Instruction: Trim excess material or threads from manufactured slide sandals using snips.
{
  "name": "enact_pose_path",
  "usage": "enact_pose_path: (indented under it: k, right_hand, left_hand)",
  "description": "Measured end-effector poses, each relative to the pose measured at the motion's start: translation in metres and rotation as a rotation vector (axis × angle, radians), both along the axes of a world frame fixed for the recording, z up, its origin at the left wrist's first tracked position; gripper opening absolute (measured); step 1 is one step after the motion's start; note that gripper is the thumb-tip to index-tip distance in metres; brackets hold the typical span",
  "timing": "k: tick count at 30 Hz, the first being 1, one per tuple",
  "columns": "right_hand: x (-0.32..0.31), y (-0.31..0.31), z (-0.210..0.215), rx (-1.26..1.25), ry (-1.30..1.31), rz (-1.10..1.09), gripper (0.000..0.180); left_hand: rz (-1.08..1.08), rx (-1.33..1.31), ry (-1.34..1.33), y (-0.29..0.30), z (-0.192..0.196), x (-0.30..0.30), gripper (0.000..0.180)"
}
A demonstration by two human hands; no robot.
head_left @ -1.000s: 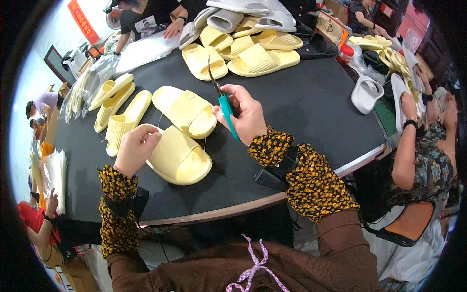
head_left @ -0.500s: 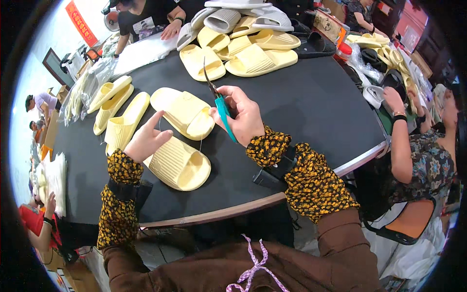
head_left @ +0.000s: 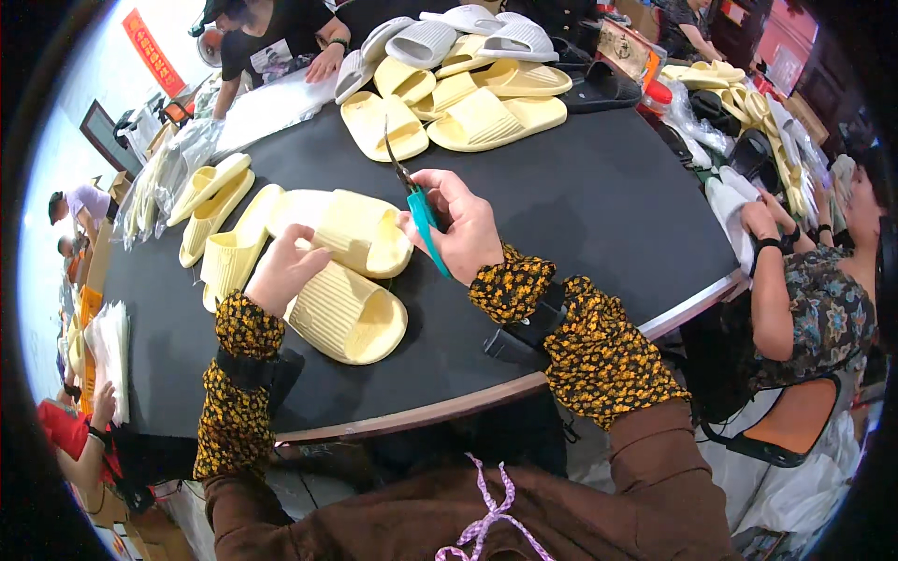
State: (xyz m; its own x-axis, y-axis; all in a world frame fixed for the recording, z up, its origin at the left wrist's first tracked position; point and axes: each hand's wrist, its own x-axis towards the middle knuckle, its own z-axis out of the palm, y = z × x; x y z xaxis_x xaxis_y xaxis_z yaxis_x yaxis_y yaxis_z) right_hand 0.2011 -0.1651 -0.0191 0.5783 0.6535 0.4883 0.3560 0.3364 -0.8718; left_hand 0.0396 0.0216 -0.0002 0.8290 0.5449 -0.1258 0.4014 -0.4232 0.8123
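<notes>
The left hand (head_left: 283, 269) has shifted from the near slipper (head_left: 346, 318) up to the far slipper (head_left: 360, 232), its grip pinching that strap's edge; both pale yellow slippers lie touching on the black bench (head_left: 580, 206); the right hand (head_left: 460, 227) stays clenched on teal snips (head_left: 419, 210) (blades up), just beside the far slipper; a slipper pile (head_left: 468, 84) sits beyond; a seated person (head_left: 814, 299) works at right.
</notes>
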Motion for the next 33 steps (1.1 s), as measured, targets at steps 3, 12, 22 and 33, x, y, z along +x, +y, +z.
enact_pose_path:
  k: [3, 12, 22, 33]
  right_hand:
    - [0.002, -0.001, 0.001, -0.004, -0.029, -0.021, 0.037]
    - [0.004, -0.001, 0.002, -0.036, -0.040, -0.058, 0.038]
    - [0.005, 0.003, -0.009, -0.300, -0.139, 0.227, 0.043]
    - [0.001, 0.004, -0.009, -0.405, -0.291, 0.190, 0.049]
  left_hand:
    - [0.013, -0.180, -0.092, -0.010, -0.002, -0.005, 0.031]
    - [0.178, -0.433, -0.483, -0.038, 0.018, -0.016, 0.029]
    - [0.329, -0.338, -0.835, -0.034, 0.025, -0.023, 0.040]
    - [0.304, -0.345, -0.909, -0.030, 0.023, -0.023, 0.039]
